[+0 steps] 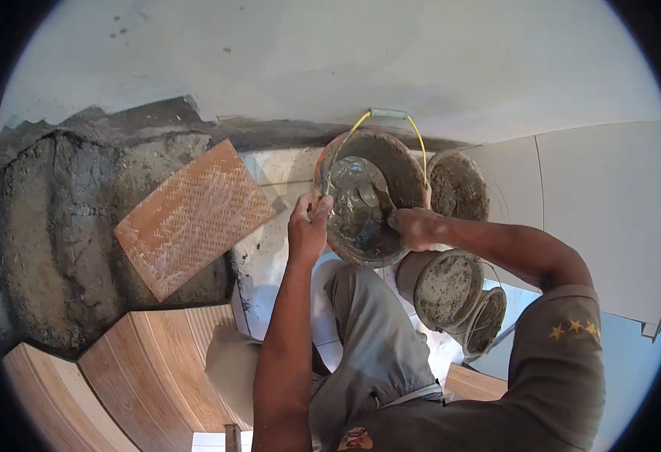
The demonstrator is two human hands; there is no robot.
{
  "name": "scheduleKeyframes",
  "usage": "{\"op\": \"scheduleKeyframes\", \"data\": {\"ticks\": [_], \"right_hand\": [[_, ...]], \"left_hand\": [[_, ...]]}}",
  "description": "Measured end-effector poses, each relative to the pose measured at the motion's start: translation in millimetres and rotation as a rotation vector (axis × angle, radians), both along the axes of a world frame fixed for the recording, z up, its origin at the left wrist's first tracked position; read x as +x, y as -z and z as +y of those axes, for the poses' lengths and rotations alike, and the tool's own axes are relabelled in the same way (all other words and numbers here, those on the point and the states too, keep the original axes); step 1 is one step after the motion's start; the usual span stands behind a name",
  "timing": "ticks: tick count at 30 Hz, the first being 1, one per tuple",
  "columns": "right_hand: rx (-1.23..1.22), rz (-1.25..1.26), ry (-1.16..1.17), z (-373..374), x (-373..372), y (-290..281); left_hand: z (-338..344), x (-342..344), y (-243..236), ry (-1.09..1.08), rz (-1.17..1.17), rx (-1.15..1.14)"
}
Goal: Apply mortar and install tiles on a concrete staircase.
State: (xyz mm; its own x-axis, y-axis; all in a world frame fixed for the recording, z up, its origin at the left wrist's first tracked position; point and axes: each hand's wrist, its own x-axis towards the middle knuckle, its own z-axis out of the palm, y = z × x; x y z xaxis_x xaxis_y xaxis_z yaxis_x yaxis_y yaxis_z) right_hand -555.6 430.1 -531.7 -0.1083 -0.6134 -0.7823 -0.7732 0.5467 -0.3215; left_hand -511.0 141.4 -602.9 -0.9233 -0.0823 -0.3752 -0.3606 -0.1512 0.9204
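Observation:
A bucket [368, 139] with a yellow wire handle holds wet grey mix [354, 188] in front of me. My left hand [309, 224] grips its left rim. My right hand [415, 228] is closed on the handle of a tool in the bucket, apparently a trowel [381, 203], its lower part in the mix. To the left a brown tile [195, 218], back face up with a patterned surface, lies tilted across the edge of a rough bed of mortar [59, 241].
Behind is a pale wall [330, 60]. Buckets crusted with grey material [458, 188] [447, 290] [485, 324] stand at my right, near large pale panels [601, 203]. Wood-look tiles [142, 369] lie at lower left, beside my bent leg [368, 324].

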Motion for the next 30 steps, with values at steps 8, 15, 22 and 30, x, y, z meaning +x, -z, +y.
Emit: {"op": "scheduleKeyframes", "data": {"ticks": [8, 15, 22, 30], "right_hand": [[0.218, -0.324, 1.591, -52, 51, -75], [-0.029, -0.291, 1.359, -56, 46, -58], [-0.141, 0.359, 1.263, -71, 85, -60], [-0.781, 0.238, 1.565, 38, 330, -125]], "left_hand": [[2, 2, -9, 0.106, -0.001, -0.194], [-8, 1, -8, 0.027, -0.074, -0.004], [6, 7, -18, 0.015, -0.238, 0.087], [-19, 4, 9, 0.048, -0.249, -0.033]]}}
